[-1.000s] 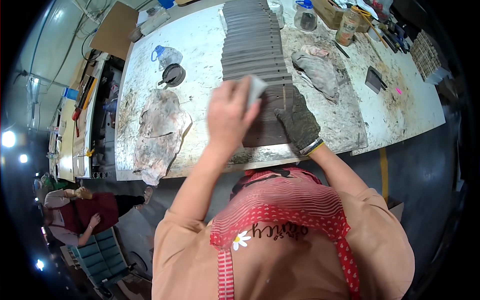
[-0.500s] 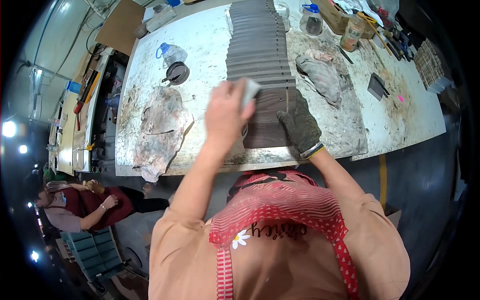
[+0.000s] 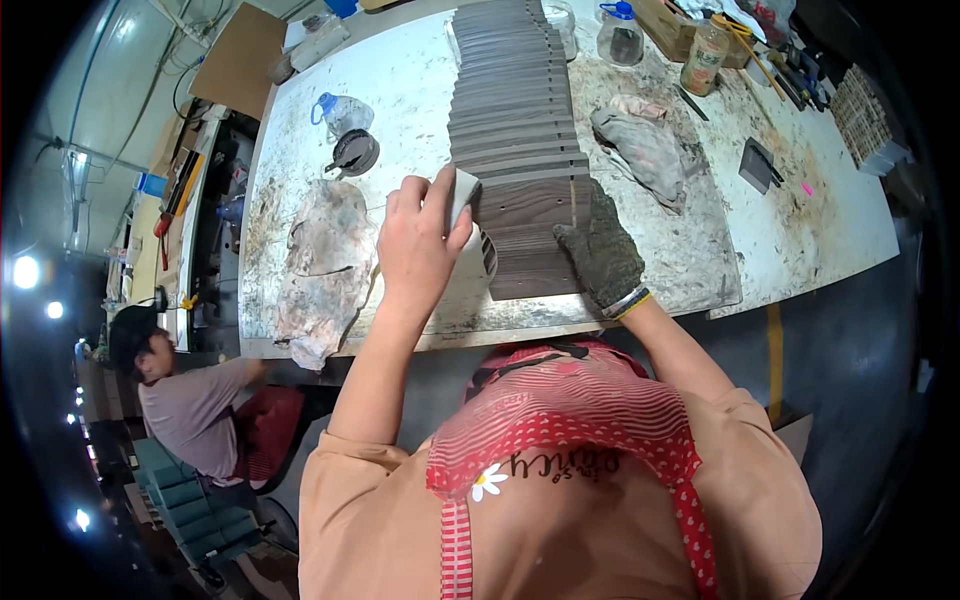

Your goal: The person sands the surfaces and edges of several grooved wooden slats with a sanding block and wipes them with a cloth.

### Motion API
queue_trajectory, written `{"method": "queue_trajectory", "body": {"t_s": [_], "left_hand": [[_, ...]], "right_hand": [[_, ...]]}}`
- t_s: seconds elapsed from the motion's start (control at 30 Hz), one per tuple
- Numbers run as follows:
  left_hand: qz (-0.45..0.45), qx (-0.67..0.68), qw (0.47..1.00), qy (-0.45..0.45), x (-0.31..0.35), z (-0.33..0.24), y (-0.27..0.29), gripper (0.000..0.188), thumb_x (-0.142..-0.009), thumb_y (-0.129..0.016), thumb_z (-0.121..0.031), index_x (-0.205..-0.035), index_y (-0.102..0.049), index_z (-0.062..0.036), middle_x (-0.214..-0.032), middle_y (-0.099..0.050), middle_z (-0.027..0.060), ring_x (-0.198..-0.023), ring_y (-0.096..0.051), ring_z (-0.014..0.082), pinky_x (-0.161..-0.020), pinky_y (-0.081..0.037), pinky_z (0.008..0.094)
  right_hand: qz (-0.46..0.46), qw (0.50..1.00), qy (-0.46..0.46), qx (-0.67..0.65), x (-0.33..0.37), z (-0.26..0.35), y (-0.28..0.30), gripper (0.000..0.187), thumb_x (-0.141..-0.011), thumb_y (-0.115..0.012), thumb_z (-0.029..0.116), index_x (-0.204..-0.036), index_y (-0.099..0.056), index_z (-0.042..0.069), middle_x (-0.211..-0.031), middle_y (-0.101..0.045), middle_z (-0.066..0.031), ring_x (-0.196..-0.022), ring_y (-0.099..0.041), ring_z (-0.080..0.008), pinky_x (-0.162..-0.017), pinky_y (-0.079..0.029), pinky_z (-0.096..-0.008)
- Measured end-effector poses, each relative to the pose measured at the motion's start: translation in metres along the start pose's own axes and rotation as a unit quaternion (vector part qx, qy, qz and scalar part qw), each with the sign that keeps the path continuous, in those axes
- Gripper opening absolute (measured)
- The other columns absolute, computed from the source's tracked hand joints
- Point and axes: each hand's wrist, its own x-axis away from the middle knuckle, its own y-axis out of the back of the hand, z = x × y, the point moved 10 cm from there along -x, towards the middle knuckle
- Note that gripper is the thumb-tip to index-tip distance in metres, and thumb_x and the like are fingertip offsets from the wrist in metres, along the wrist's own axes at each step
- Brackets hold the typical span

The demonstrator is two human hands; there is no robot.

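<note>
My left hand [image 3: 418,225], bare, grips a pale, block-shaped pad [image 3: 461,196] at the left edge of the near dark wood-grain board [image 3: 535,225]. On the board's right edge rests my right hand [image 3: 608,255] in a dark, stained glove with a light cuff. Its thumb lies on the board's top and its other fingers run along the side. Beyond the near board a long row of overlapping grey-brown slats [image 3: 510,90] stretches to the far edge of the table. The pad's underside is hidden.
A stained cloth [image 3: 328,265], a round black pot [image 3: 355,152] and a clear blue-capped jug [image 3: 342,112] stand left on the white table [image 3: 420,110]. Right are a rag [image 3: 645,150], a scraper-like tool [image 3: 760,165] and a bottle [image 3: 706,58]. A co-worker [image 3: 195,405] is at the left.
My left hand has moved left and slightly nearer with the pad, from over the board to its left edge. My right hand stays put. The co-worker has changed posture, leaning toward the table.
</note>
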Motion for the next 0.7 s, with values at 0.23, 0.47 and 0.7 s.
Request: {"method": "queue_trajectory", "body": {"t_s": [0.23,0.47,0.7], "left_hand": [[0.021,-0.022,0.999,-0.028,-0.006,-0.018,-0.006,0.045,-0.078,-0.069,-0.022,-0.121,-0.059,-0.0111,-0.096,-0.055,0.0106,-0.088,-0.056,0.0284,-0.074,-0.05,0.0389],[-0.02,0.013,0.998,-0.055,-0.015,-0.042,0.005,0.043,-0.078,-0.07,-0.02,-0.119,-0.061,-0.0088,-0.096,-0.055,0.0114,-0.087,-0.056,0.0287,-0.076,-0.048,0.0391],[-0.024,-0.054,0.998,0.007,-0.003,0.025,0.014,0.044,-0.078,-0.068,-0.02,-0.12,-0.06,-0.0091,-0.096,-0.055,0.0111,-0.087,-0.056,0.029,-0.07,-0.049,0.0389]], "right_hand": [[0.016,0.999,-0.002,-0.028,0.0,0.001,0.0,0.078,-0.084,-0.064,0.035,-0.142,-0.028,-0.003,-0.137,-0.04,-0.0281,-0.122,-0.046,-0.0407,-0.101,-0.04,-0.0416],[0.038,0.998,-0.038,-0.037,0.0,-0.001,-0.003,0.081,-0.083,-0.065,0.036,-0.142,-0.026,-0.002,-0.136,-0.041,-0.0269,-0.12,-0.047,-0.0401,-0.099,-0.042,-0.0418],[0.019,0.999,-0.011,-0.036,-0.002,-0.006,-0.006,0.081,-0.083,-0.064,0.039,-0.143,-0.027,-0.001,-0.136,-0.04,-0.0259,-0.12,-0.047,-0.0387,-0.099,-0.042,-0.041]]}}
